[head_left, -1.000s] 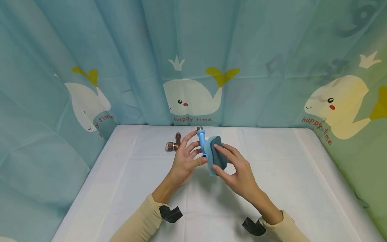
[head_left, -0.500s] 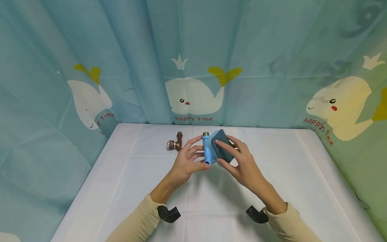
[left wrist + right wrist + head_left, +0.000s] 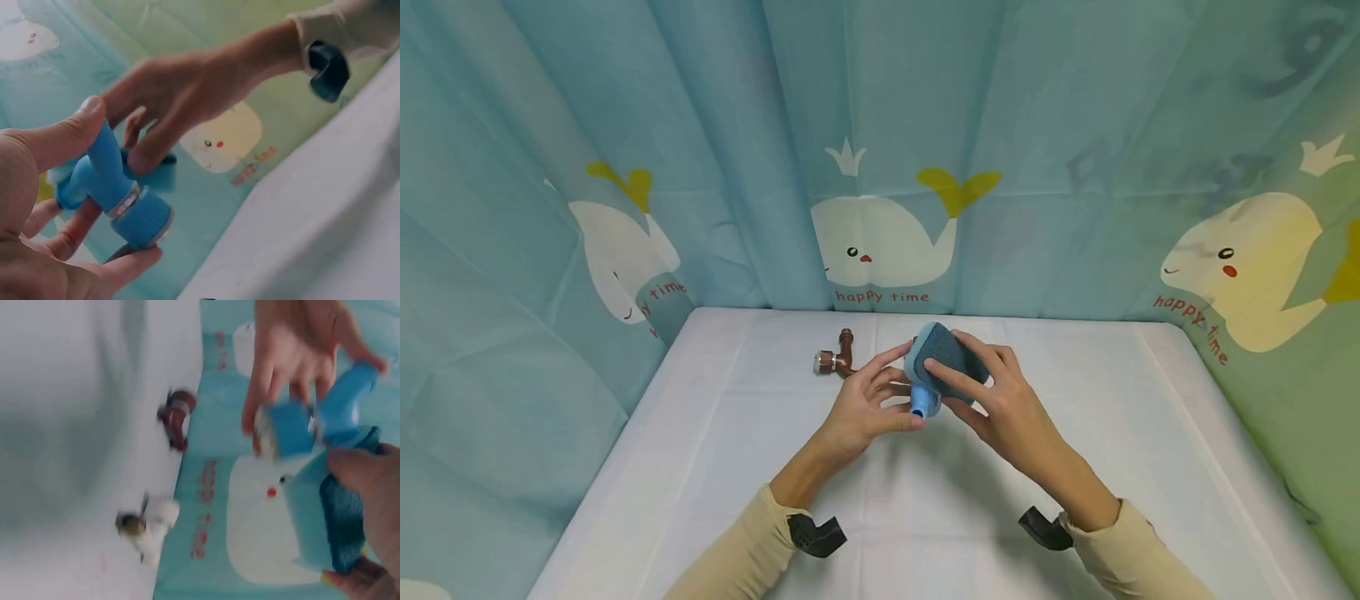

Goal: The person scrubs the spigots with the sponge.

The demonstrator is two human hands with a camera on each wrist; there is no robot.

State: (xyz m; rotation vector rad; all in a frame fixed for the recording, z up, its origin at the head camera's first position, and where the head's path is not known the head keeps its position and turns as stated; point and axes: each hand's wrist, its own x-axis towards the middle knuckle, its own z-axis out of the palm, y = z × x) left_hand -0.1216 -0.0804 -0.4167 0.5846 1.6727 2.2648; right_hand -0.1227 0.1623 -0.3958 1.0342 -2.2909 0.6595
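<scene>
Inwardly slanted forearms [image 3: 1078, 487], left grip [image 3: 857, 412] half-spread, holding blue valve [image 3: 111, 178], right grip [image 3: 1009, 403] pinching blue sponge [image 3: 949, 360].

Whale-print curtain [image 3: 1037, 125]; brown valve [image 3: 845, 360]; white valve [image 3: 154, 526], perhaps.

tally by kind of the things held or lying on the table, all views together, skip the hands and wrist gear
Valve-like fittings: 3 (blue fitting in the left hand; brown fitting and blurred white fitting on the table)
Sponges: 1 (two-tone blue sponge in the right hand)
Total: 4
</scene>
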